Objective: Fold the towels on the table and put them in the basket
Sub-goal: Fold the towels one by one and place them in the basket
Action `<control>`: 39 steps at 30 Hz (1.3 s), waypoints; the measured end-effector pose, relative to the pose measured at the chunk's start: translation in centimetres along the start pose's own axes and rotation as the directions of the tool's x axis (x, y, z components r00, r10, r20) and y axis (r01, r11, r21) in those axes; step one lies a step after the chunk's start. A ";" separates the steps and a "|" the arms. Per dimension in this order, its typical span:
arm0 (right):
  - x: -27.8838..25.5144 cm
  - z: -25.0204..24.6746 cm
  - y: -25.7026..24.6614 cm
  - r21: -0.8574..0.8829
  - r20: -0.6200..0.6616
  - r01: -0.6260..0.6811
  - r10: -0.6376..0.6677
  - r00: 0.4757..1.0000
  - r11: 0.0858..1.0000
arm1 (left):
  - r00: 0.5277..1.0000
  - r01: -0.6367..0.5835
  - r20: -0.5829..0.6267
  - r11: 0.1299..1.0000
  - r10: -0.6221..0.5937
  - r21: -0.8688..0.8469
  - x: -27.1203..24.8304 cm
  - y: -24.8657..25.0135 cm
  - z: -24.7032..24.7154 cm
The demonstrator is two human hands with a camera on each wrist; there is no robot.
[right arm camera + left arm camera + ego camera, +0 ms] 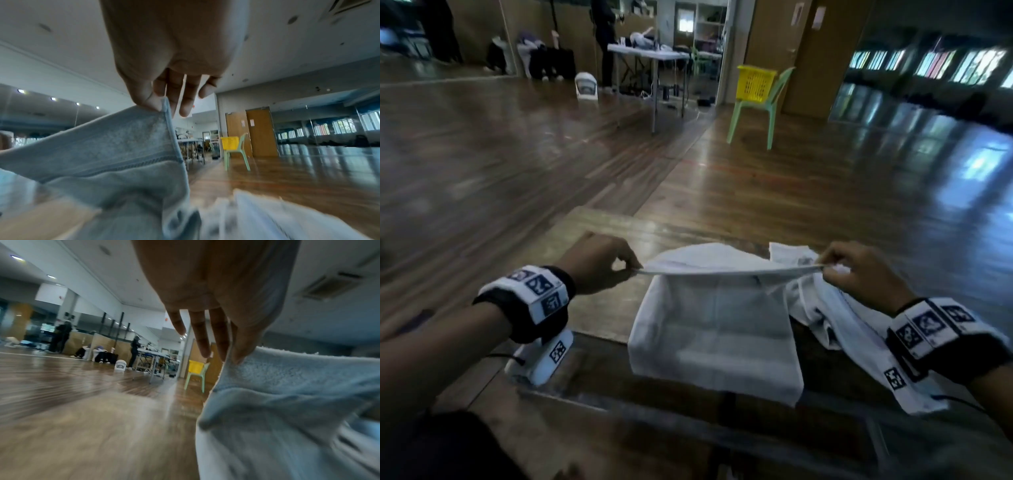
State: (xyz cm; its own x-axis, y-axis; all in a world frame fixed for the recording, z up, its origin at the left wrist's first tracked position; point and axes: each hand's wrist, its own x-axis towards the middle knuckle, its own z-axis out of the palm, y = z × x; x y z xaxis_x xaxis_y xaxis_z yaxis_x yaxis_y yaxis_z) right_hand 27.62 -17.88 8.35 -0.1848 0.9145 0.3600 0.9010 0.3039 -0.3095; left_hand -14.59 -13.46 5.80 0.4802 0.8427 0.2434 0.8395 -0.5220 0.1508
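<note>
A: Pale blue-white terry towel (714, 329), stretched above the wooden table (599, 308): what is holding it?
B: The left hand (599, 263) and right hand (859, 270) are each pinching a top corner.
A: Progress?
B: Early, seemingly. A crumpled white towel (822, 308) is waiting beside it; the yellow plastic basket (755, 84) is sitting on a far green chair (774, 102).

The head view looks down and forward over the bench (599, 308); both wrist views look close along fingers, sharing the yellow basket (195, 366).
</note>
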 end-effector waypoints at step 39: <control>-10.4 9.4 1.3 -0.207 -0.138 -0.082 0.054 0.989 0.975 | 0.988 0.116 -0.102 0.993 -0.114 0.016 -3.9 1.7 9.3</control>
State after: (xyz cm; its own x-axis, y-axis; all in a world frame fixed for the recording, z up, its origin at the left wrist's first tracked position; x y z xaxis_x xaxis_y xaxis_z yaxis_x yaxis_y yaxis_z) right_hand 26.97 -24.46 -4.09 -0.0805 0.8840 0.4606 0.9748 0.1662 -0.1486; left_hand -12.63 -16.40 -3.79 0.3526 0.8789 0.3214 0.8938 -0.4180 0.1625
